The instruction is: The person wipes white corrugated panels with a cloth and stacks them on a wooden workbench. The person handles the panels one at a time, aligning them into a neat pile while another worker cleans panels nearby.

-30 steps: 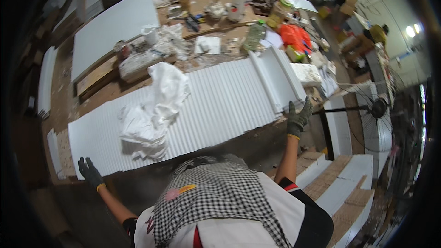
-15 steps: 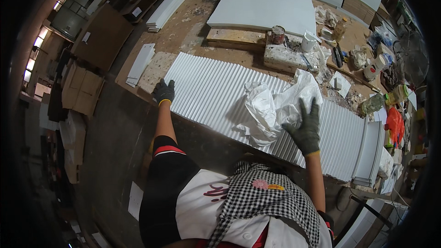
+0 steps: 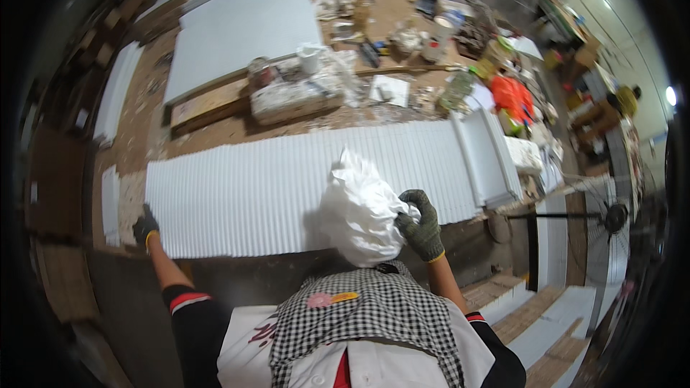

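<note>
A long row of narrow white strips (image 3: 237, 197), packed side by side, runs across the near part of the workbench. My right hand (image 3: 422, 227), in a dark grey-green glove, pinches the edge of a crumpled white cloth (image 3: 359, 212). The cloth is bunched over the right-middle part of the strips, and its lower end hangs near my checked apron. My left hand (image 3: 146, 228), gloved too, rests at the left end of the row with its fingers stretched out, touching or very near the outermost strip. It holds nothing that I can see.
Beyond the strips are a large white panel (image 3: 244, 25) and a stained block (image 3: 295, 100) bearing a can and a white cup. Jars, rags and an orange bag (image 3: 512, 99) clutter the right. White trim pieces (image 3: 485, 158) close the row's right end. A fan (image 3: 614, 219) stands at right.
My right hand has closed on the cloth, which lay beneath its spread fingers, and has bunched it up. My left hand stays at the row's left end. The view has turned to the right.
</note>
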`<action>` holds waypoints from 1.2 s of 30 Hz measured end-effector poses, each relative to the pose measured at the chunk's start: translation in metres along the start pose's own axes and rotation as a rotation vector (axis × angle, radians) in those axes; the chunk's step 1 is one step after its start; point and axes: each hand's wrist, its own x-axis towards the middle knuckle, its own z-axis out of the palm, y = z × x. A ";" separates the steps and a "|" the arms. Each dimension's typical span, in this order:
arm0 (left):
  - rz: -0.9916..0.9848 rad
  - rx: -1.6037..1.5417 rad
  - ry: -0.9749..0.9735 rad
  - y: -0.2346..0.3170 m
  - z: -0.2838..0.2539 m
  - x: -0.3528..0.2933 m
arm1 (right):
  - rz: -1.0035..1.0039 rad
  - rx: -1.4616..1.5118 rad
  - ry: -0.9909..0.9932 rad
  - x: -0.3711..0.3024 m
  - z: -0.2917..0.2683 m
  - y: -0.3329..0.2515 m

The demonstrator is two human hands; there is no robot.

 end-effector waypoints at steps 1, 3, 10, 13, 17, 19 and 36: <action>0.036 0.016 -0.016 0.005 -0.007 -0.007 | 0.035 0.073 0.025 -0.012 -0.018 0.000; 0.003 -0.008 0.037 0.015 -0.015 -0.030 | 0.196 0.433 0.026 -0.036 -0.053 0.002; 0.179 -0.134 0.099 0.032 -0.010 -0.098 | 0.308 0.645 0.205 -0.065 -0.097 0.043; 0.185 -0.144 0.184 0.041 -0.007 -0.126 | 0.235 0.508 0.216 -0.067 -0.112 0.056; 0.186 -0.136 0.238 0.052 -0.004 -0.158 | 0.085 0.033 0.556 -0.068 -0.154 0.056; 0.202 -0.122 0.288 0.055 -0.005 -0.163 | -0.106 -0.072 1.083 -0.054 -0.183 0.056; 0.164 -0.086 0.167 0.057 0.001 -0.151 | 0.345 -1.041 0.499 0.136 -0.302 0.149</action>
